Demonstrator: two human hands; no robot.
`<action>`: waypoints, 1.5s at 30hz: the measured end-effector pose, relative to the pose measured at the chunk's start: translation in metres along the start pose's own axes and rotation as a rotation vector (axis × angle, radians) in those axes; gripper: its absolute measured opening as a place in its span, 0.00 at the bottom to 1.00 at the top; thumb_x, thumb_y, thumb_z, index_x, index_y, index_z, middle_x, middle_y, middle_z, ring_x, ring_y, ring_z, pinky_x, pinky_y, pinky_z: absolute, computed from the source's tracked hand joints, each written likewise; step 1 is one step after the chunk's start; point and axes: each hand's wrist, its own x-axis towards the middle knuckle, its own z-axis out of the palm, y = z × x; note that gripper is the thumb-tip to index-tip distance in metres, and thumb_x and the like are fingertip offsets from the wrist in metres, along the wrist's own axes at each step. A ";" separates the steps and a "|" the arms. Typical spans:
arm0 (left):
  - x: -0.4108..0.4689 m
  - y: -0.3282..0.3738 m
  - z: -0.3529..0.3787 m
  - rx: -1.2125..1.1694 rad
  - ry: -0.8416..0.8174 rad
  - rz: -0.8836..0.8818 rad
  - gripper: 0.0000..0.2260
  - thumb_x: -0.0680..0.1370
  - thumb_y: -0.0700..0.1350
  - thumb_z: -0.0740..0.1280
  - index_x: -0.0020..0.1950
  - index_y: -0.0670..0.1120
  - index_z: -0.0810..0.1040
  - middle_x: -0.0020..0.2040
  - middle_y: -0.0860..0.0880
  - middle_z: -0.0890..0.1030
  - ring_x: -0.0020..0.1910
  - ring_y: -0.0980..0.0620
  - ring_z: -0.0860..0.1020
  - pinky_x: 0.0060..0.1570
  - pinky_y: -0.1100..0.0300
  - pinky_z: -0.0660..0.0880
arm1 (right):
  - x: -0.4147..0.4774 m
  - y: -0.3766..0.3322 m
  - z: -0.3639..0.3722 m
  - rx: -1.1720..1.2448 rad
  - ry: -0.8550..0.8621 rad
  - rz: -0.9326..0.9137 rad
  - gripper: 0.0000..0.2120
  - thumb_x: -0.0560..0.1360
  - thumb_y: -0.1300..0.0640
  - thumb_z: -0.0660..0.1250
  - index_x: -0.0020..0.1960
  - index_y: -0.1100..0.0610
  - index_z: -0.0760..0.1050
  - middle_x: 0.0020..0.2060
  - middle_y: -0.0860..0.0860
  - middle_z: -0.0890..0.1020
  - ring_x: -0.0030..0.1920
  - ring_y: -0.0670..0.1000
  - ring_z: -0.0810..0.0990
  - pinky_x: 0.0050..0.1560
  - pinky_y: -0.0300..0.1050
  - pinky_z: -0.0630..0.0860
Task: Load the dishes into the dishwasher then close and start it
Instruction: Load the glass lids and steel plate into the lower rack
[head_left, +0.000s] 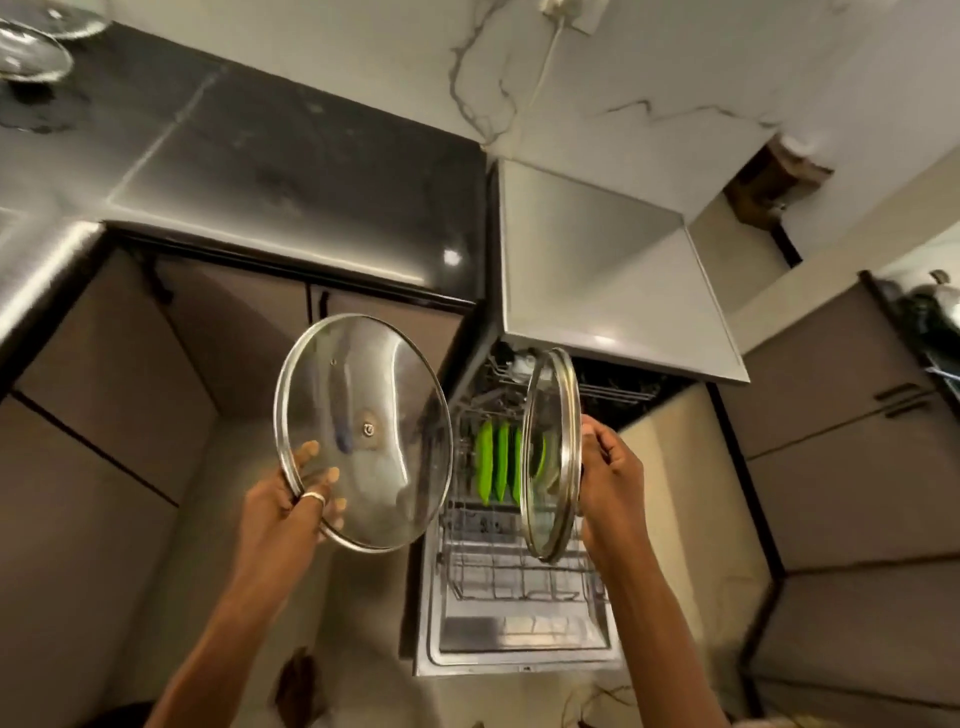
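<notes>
Left hand (296, 493) grips the face-on glass lid (363, 415) by its rim, right hand (608, 467) grips the edge-on lid (550, 467) above the lower rack (519, 577); I'd slot that upright between tines beside the green plates (493, 462).

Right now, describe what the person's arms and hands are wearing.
Both forearms are bare, with no sleeves, gloves or watch in view. The left hand wears a pale, shiny ring on one finger. The right hand shows no ring.
</notes>
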 end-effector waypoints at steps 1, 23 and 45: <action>-0.006 -0.008 0.014 0.013 -0.013 -0.016 0.15 0.82 0.34 0.63 0.63 0.51 0.77 0.50 0.42 0.83 0.44 0.41 0.82 0.37 0.60 0.82 | 0.002 0.009 -0.017 0.002 0.007 0.005 0.11 0.83 0.52 0.63 0.62 0.48 0.81 0.52 0.50 0.86 0.54 0.55 0.84 0.58 0.58 0.81; -0.022 -0.283 0.313 0.384 0.177 -0.216 0.13 0.79 0.39 0.68 0.47 0.59 0.81 0.37 0.58 0.85 0.39 0.42 0.83 0.46 0.44 0.80 | 0.225 0.377 -0.248 -0.034 -0.155 0.157 0.09 0.84 0.60 0.62 0.56 0.61 0.81 0.42 0.52 0.83 0.40 0.47 0.80 0.46 0.53 0.78; 0.049 -0.449 0.347 0.284 0.192 -0.255 0.15 0.81 0.36 0.65 0.65 0.51 0.77 0.54 0.43 0.84 0.45 0.40 0.84 0.49 0.48 0.81 | 0.310 0.601 -0.195 0.134 -0.185 0.323 0.06 0.80 0.63 0.66 0.49 0.59 0.82 0.41 0.58 0.79 0.42 0.58 0.75 0.43 0.51 0.78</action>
